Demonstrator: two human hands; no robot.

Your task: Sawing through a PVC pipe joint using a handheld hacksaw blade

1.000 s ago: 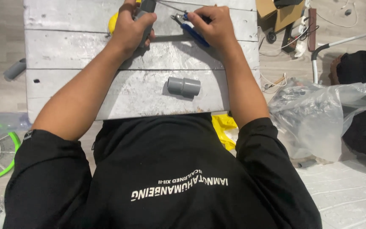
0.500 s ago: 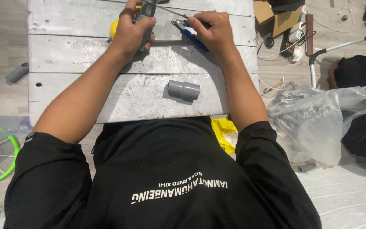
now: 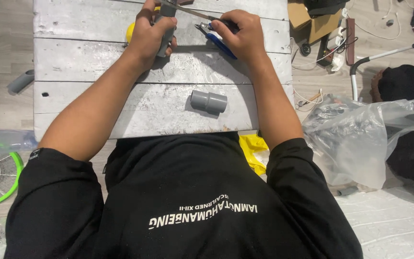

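Hands at the worktop (image 3: 97, 57) far edge: we clench the left hand (image 3: 152, 33) on a grey pipe (image 3: 165, 36) to steady it; right hand (image 3: 245, 36) grips blue-handled pliers (image 3: 219, 41), nose toward it. Spare coupling (image 3: 209, 101) parked near us.

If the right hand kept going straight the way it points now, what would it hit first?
The right hand points left across the grey wooden board, so it would probably first meet the grey pipe piece gripped in the left hand. Depth is unclear.

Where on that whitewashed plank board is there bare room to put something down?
Bare planks lie left of the grey plastic pipe coupling, toward the left forearm. The far edge is crowded: left hand gripping a grey pipe, right hand holding blue-handled pliers.
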